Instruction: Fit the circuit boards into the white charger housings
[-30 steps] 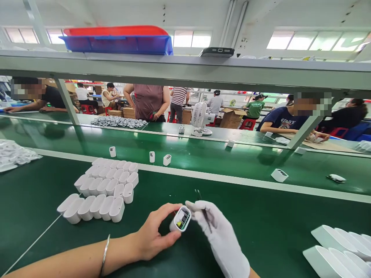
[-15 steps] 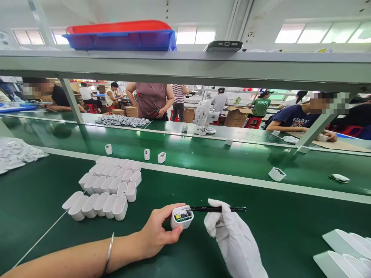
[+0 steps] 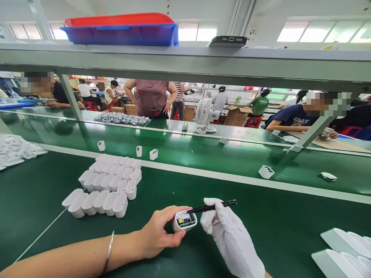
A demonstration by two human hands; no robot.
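My bare left hand (image 3: 162, 231) grips a white oval charger housing (image 3: 185, 223) between thumb and fingers, its open side tilted towards me. Inside it sits a circuit board (image 3: 187, 221) with a yellow part and dark components. My right hand (image 3: 228, 235), in a white glove, pinches black tweezers (image 3: 210, 207). Their tip reaches over the rim into the upper part of the housing; whether it grips anything there is too small to tell. To the left stand several rows of white housings (image 3: 120, 205) on the green table.
Housings with boards inside, one of them a white housing (image 3: 266, 172), lie on the green belt (image 3: 203, 154) beside a loose board (image 3: 328, 176). More housings (image 3: 333, 262) stand at lower right. A bag of parts (image 3: 17, 152) lies left. Overhead runs a shelf (image 3: 185, 65). Co-workers sit beyond.
The tweezers have tilted, their back end now higher, with the tip lower inside the housing. My right hand has moved slightly left. Pieces on the belt have shifted left.
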